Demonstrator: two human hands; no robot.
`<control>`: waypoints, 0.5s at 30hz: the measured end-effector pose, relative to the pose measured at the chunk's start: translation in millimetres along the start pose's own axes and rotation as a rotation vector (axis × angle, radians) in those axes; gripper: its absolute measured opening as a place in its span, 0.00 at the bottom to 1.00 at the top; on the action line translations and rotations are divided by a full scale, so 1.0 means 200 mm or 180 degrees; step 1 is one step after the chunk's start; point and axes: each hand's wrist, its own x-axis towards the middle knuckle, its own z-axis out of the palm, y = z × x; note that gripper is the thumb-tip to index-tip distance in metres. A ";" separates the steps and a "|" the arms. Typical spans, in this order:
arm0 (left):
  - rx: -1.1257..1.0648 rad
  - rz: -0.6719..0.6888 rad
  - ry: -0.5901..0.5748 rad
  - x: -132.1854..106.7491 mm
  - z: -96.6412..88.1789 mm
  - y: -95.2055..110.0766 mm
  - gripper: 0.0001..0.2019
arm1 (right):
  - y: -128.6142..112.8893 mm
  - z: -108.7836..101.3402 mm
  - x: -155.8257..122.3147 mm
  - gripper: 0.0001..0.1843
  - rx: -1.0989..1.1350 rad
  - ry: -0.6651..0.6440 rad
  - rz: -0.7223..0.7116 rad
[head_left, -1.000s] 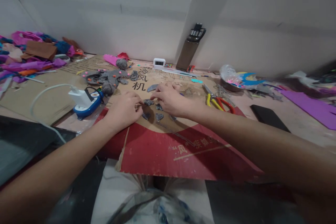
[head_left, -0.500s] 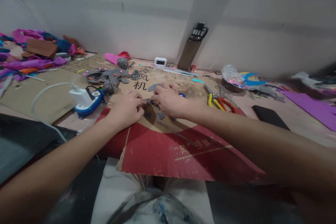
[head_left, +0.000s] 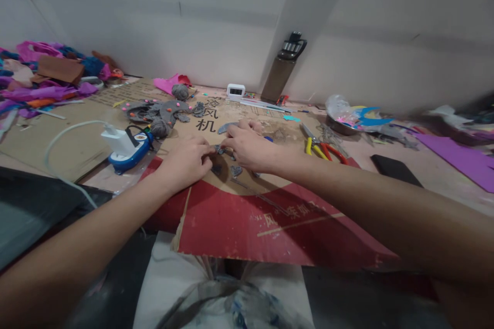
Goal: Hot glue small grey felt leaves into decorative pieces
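Note:
My left hand and my right hand meet fingertip to fingertip over a flattened cardboard sheet with a red printed band. Both pinch one small grey felt piece between them. Two more small grey pieces lie on the cardboard just under my hands. A curved grey piece rests a little farther back. A heap of grey felt shapes with pink dots and yarn balls sits to the back left.
A blue glue gun base with a white charger stands left of my hands. Yellow and red pliers and a black phone lie to the right. A water bottle, a small clock and piles of coloured felt line the back.
My two hands have drawn together from working apart over the pieces. They now share one small grey piece, lifted slightly off the cardboard.

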 end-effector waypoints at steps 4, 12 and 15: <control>0.0005 0.0055 -0.0040 0.00 0.01 0.00 0.15 | -0.02 -0.01 0.00 0.15 0.0108 -0.0022 0.0073; -0.0003 0.0073 -0.0101 0.01 0.02 -0.01 0.16 | -0.05 -0.07 0.00 0.16 0.0077 -0.0227 0.0024; 0.0010 0.0048 -0.0144 0.00 0.02 -0.01 0.16 | -0.05 -0.08 -0.01 0.17 0.0029 -0.0169 -0.0068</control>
